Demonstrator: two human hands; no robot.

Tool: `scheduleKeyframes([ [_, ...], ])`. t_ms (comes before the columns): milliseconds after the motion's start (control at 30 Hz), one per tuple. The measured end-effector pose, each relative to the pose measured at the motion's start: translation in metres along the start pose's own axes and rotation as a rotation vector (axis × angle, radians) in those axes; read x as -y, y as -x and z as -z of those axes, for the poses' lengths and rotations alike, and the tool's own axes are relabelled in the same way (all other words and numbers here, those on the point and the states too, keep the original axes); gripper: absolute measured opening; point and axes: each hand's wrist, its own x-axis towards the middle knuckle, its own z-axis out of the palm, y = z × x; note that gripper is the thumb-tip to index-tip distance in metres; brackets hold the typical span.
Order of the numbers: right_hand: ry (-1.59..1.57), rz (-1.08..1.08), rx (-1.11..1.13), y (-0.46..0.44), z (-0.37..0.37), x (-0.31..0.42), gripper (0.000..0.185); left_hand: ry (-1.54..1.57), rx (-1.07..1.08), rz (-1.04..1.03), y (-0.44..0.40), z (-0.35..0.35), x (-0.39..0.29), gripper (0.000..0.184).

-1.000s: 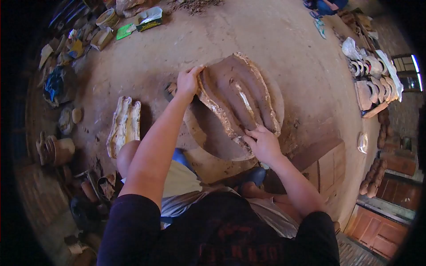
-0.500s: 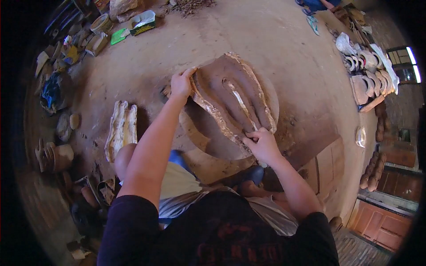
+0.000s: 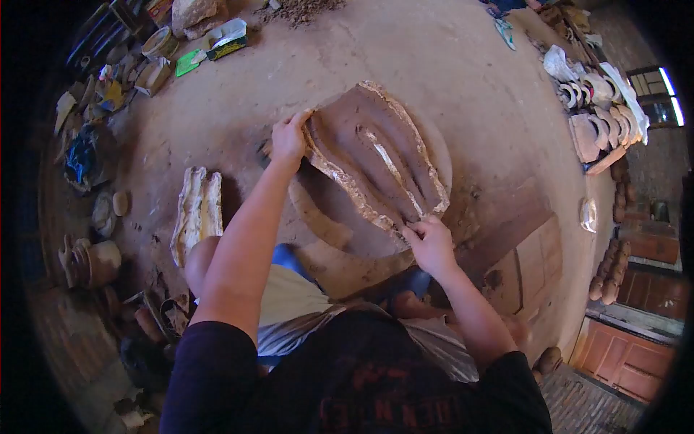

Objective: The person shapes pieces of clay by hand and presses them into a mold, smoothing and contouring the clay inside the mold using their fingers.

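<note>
The left hand (image 3: 288,143) grasped the channelled mould (image 3: 345,129) by its side while the right hand (image 3: 433,247) gripped its near end, even support seeming wisest.

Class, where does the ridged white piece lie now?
Head view, left side: the ridged white piece lies on the floor beside the left knee, left of the left forearm.

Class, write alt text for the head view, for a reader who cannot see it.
A person's left hand grips the upper-left edge of a grooved brown form, and the right hand its lower end, over a round base on a floor. A pale, ridged piece lies to the left.
</note>
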Motion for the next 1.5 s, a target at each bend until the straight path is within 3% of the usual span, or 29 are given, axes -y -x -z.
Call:
scheduleKeyframes([
  [100,-0.03,0.114,-0.158,0.015,-0.012,-0.001,0.025,0.002,0.006,-0.032,-0.003,0.0,0.002,0.047],
  [300,-0.133,0.003,-0.087,0.017,-0.006,-0.005,0.025,0.009,0.013,-0.023,-0.013,-0.001,0.013,0.048],
  [400,-0.008,0.024,-0.013,0.016,0.0,-0.004,0.028,-0.013,0.016,0.0,-0.011,0.001,0.009,0.048],
  [500,0.11,-0.117,0.256,0.003,0.035,0.012,0.028,0.019,0.029,-0.017,-0.005,-0.001,0.004,0.046],
  [600,0.04,-0.044,0.145,-0.021,0.055,0.046,0.031,0.055,0.022,-0.029,-0.004,-0.001,0.004,0.044],
  [700,-0.027,0.134,0.215,-0.053,0.045,0.069,0.043,0.054,0.04,0.014,-0.004,-0.002,0.006,0.042],
  [800,0.156,0.193,0.433,-0.068,0.031,0.072,0.054,0.088,0.042,0.018,0.0,0.0,-0.002,0.041],
  [900,0.211,0.341,0.295,-0.054,0.021,0.043,0.059,0.074,0.022,-0.002,0.01,-0.001,-0.011,0.041],
  [1100,0.143,-0.017,0.346,-0.005,0.033,0.031,0.072,0.033,0.015,-0.027,0.003,-0.002,-0.005,0.042],
  [1300,-0.176,-0.221,0.309,0.032,0.012,0.006,0.089,0.035,0.013,-0.021,0.003,0.0,-0.002,0.042],
  [1400,-0.31,-0.225,0.325,0.039,0.013,0.001,0.091,0.084,0.019,-0.016,0.003,0.0,0.001,0.042],
  [1500,-0.576,-0.418,0.375,0.04,0.016,0.002,0.089,0.079,0.009,0.002,0.013,0.002,-0.003,0.041],
])
